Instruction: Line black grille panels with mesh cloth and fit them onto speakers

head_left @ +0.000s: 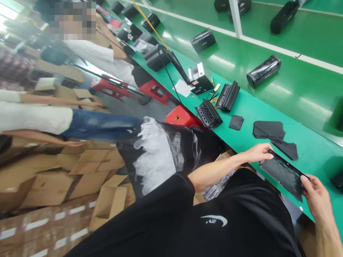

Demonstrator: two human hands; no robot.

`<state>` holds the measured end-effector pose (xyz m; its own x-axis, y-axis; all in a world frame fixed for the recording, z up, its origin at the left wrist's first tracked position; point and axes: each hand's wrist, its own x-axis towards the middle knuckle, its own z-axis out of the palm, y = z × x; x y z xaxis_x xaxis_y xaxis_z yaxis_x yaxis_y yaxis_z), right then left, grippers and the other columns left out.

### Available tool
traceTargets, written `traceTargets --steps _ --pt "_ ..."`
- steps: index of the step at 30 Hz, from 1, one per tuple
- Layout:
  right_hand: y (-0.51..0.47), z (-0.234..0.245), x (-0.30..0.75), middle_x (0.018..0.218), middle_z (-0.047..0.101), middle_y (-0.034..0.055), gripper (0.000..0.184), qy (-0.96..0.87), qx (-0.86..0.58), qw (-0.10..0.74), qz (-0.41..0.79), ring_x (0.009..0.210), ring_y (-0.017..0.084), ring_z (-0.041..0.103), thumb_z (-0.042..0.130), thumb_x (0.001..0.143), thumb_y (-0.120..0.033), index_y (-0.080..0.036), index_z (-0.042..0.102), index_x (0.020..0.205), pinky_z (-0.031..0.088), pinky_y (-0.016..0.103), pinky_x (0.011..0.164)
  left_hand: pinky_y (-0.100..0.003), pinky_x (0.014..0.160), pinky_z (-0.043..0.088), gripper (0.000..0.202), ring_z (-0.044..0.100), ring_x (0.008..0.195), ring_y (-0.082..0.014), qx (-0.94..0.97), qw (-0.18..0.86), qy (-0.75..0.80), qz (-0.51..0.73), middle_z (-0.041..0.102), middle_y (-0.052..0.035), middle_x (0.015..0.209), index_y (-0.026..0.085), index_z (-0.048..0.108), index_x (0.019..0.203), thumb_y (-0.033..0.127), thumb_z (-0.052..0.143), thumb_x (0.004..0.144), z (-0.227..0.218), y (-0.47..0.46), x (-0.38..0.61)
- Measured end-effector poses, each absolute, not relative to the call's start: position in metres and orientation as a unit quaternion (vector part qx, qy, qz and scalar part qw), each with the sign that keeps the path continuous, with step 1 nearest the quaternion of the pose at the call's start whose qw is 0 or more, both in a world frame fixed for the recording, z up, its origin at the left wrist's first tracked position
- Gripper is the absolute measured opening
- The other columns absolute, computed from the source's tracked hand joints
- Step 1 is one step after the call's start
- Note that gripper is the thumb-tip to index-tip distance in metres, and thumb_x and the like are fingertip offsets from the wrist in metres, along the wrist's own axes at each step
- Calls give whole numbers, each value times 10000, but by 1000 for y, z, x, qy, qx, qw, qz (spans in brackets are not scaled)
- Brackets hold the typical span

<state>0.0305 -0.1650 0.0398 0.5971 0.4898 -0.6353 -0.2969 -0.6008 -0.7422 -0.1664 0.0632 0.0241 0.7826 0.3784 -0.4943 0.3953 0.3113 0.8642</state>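
A flat black rectangular panel (282,171) with a raised rim is held between my two hands at the bench edge. My left hand (258,153) pinches its far left corner, thumb on top. At the opposite end my right hand (316,192) grips the panel with thumb and fingers. Just beyond it on the green bench lie a stack of dark sheets (268,129), a strip-like dark piece (288,149) and a small dark square pad (236,122). Further left, two black slotted housing halves (209,114) (227,96) lie with yellow wires by them.
A black-and-white box (200,78) and a corded tool (178,66) are further along the bench. Black cylindrical units (264,71) lie on the green surface beyond. A red stool (182,117), a large black bag (184,146) and cartons (48,187) crowd my left, where people work.
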Motion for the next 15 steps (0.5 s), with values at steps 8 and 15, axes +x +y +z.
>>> traceTargets --steps 8,15 --pt "-174 86 35 843 708 -14 518 35 -717 553 423 695 126 587 997 587 -489 -232 746 960 477 204 588 -223 529 249 540 358 522 -66 546 785 292 27 470 107 599 178 595 1072 638 754 838 81 68 -153" --pt "-185 79 43 792 681 -28 507 4 -720 567 400 702 121 572 993 624 -485 -238 764 1003 483 203 628 -228 598 272 443 377 600 -72 574 758 303 64 449 103 632 163 618 1053 497 800 828 88 54 -141"
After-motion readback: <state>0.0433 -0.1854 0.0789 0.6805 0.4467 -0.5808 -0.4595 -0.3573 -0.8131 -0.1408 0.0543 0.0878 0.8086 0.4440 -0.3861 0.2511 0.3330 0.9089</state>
